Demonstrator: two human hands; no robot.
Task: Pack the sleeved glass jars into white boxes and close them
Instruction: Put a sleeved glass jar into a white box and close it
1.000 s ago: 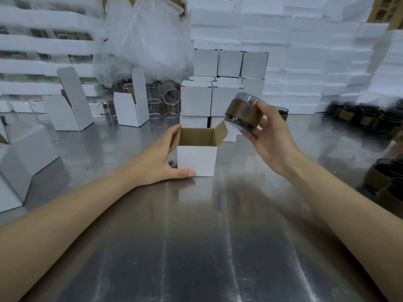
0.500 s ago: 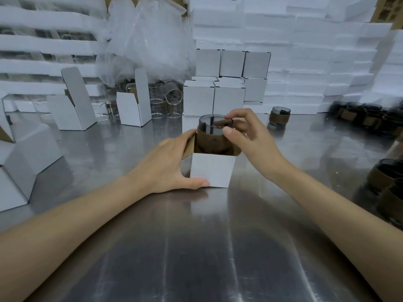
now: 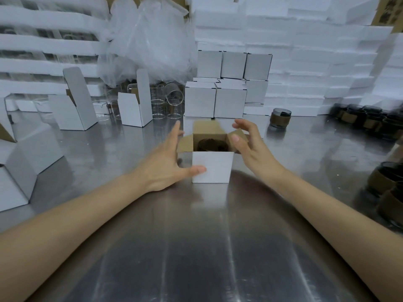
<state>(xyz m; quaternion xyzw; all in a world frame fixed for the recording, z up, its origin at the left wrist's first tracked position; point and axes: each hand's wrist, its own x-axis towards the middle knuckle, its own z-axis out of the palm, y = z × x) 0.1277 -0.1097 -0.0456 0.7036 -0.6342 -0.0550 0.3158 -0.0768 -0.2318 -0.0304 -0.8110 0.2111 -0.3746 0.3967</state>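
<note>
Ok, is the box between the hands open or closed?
Open. The white box has its brown flaps standing up and outward, and the sleeved jar shows inside through the top.

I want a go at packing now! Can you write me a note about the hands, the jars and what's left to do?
Left hand: open, thumb on the front of the white box.
Right hand: open, holds nothing, by the right flap.
Done: one sleeved jar sits inside the box.
Left: fold the flaps shut; then pack the lone jar behind and the jars at the right edge.
</note>
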